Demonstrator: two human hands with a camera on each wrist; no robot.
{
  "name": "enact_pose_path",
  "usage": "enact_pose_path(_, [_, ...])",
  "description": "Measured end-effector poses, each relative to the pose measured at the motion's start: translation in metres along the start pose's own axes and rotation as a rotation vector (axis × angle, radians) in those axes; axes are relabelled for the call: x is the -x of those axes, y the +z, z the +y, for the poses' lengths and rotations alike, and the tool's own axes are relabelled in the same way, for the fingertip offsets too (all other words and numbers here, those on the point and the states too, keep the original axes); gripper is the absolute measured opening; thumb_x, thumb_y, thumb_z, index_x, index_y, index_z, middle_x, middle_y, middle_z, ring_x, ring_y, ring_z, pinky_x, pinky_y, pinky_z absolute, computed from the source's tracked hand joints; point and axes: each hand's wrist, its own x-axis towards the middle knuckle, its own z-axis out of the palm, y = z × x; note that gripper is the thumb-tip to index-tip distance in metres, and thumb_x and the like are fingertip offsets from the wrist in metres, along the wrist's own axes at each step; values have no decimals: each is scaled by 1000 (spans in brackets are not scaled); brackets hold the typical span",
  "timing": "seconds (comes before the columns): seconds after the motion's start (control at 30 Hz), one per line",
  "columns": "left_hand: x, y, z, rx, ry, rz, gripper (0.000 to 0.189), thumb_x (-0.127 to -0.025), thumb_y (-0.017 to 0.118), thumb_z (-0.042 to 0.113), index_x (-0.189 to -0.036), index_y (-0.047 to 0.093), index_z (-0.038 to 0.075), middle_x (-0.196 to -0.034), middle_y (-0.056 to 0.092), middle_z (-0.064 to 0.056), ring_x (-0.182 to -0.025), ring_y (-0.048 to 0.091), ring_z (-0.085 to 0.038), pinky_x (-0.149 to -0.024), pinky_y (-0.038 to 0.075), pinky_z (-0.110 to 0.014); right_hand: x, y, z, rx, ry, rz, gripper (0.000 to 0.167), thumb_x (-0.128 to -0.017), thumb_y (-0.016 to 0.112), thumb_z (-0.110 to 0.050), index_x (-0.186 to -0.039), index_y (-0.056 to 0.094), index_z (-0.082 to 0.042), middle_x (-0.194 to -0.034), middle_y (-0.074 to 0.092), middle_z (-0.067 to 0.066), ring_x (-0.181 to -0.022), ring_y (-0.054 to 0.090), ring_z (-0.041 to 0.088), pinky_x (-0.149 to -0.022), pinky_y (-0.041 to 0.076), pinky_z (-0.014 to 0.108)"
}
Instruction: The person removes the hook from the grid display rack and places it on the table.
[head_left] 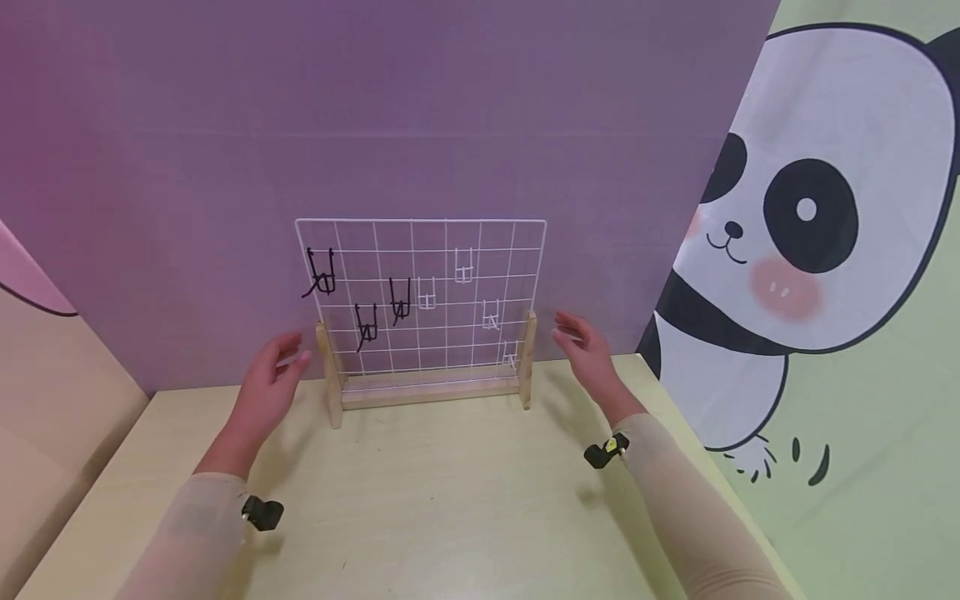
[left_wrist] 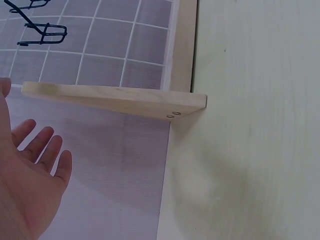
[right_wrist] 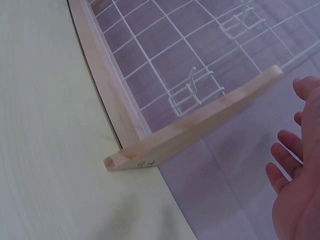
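Observation:
A white wire grid stands upright in a wooden base at the back of the table. Three black hooks hang on its left half, and several white hooks hang on the right half. My left hand is held in the air just left of the base's left post, fingers relaxed and apart from it. Beyond the right post, my right hand hovers with loosely bent fingers. Both wrist views show a gap between each hand and the wood.
The pale wooden table extends in front of the rack. Behind it rises a purple backdrop. A wall panel with a panda drawing stands at the right, and a pinkish panel at the left.

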Motion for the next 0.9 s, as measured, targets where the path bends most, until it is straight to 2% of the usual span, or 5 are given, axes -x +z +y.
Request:
enact_pose_path(0.13, [-1, 1, 2, 16, 10, 16, 63, -119, 51, 35, -167, 36, -3, -167, 43, -30, -152, 42, -51, -121, 40, -67, -2, 7, -3, -24, 6, 13, 47, -112, 67, -14, -155, 57, 2, -154, 61, 24, -141, 57, 40, -122, 44, 55])
enact_pose_path(0.27, [0, 1, 4, 43, 9, 33, 60, -119, 53, 32, -165, 39, -4, -165, 45, -30, -150, 44, -48, -120, 45, -32, -6, 15, -5, -39, -15, 7, 46, -112, 68, -13, -154, 59, 2, -153, 62, 23, -140, 59, 39, -120, 47, 52])
enact_pose_path(0.33, [1, 1, 6, 46, 5, 38, 60, -119, 53, 33, -165, 39, -4, -164, 46, -29, -150, 44, -48, -116, 43, -24, -8, 19, -7, -46, -33, 4, 45, -111, 68, -12, -153, 60, 2, -152, 63, 24, -139, 60, 40, -119, 48, 51])
enact_pose_path(0.6, [-7, 2, 15, 64, 11, 56, 61, -119, 50, 36, -167, 38, 0, -166, 45, -27, -151, 43, -49, -124, 39, -63, -16, 30, -14, -65, -34, 10, 42, -111, 68, -13, -151, 63, 1, -148, 66, 23, -139, 61, 39, -119, 48, 49])
enact_pose_path(0.9, [-13, 0, 26, 86, 27, 105, 59, -119, 50, 35, -167, 40, 2, -166, 46, -24, -150, 44, -46, -124, 42, -44, -24, 39, -15, -103, -19, 19, 41, -111, 68, -10, -149, 64, 3, -145, 66, 25, -136, 62, 40, -119, 48, 52])
